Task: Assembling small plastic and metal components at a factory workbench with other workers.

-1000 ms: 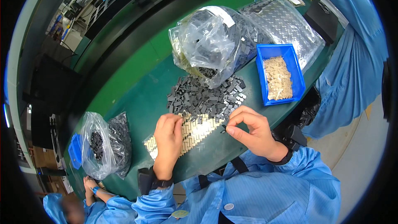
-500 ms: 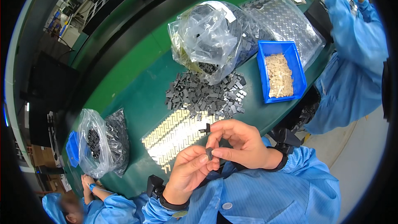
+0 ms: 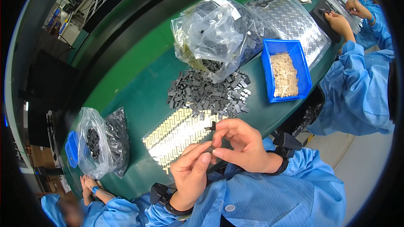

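My right hand (image 3: 244,147) is closed, with a small black plastic part (image 3: 212,126) at the tip of its index finger. My left hand (image 3: 193,172) is closed too, its thumb and fingers meeting the right thumb and fingertips. Whatever lies between the two hands' fingertips is hidden. Just beyond them lies a shiny backing sheet (image 3: 179,138) with rows of cream adhesive strips. A heap of small dark grey plastic parts (image 3: 206,92) borders the sheet's far edge.
Behind the heap stands a large clear bag (image 3: 210,29) of dark parts. A blue bin (image 3: 307,85) with beige pieces is at right, near a plastic-wrapped sheet stack (image 3: 290,17). Another bag (image 3: 97,147) sits at left. Co-workers' hands (image 3: 341,25) show far right; another person's hands (image 3: 87,183) lower left.
My left fingers have closed in toward my right thumb, and the dark grey part seen between my thumbs is now out of sight. At right, a co-worker's hands have moved down.
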`<move>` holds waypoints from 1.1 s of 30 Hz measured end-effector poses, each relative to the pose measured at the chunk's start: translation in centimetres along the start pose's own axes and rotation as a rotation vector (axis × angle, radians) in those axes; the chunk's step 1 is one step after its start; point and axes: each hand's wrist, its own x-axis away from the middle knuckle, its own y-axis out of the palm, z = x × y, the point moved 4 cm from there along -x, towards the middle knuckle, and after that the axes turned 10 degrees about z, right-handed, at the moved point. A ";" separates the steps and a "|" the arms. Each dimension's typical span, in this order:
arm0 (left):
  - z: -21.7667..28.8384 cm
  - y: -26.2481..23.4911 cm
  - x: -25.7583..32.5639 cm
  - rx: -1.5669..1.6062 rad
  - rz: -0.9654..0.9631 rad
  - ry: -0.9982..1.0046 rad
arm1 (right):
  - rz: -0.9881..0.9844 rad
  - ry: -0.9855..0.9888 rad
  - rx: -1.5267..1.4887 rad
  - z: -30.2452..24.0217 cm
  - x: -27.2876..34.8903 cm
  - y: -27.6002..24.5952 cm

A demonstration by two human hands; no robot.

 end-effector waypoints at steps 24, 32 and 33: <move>-0.1 -0.2 0.2 -0.074 0.010 -0.067 | 0.072 0.064 -0.039 0.4 0.2 -0.1; 0.0 0.1 0.3 -0.085 0.006 -0.060 | 0.070 0.056 -0.023 0.4 0.3 -0.1; 0.0 0.1 0.3 -0.095 0.005 -0.058 | 0.072 0.060 -0.024 0.3 0.3 -0.1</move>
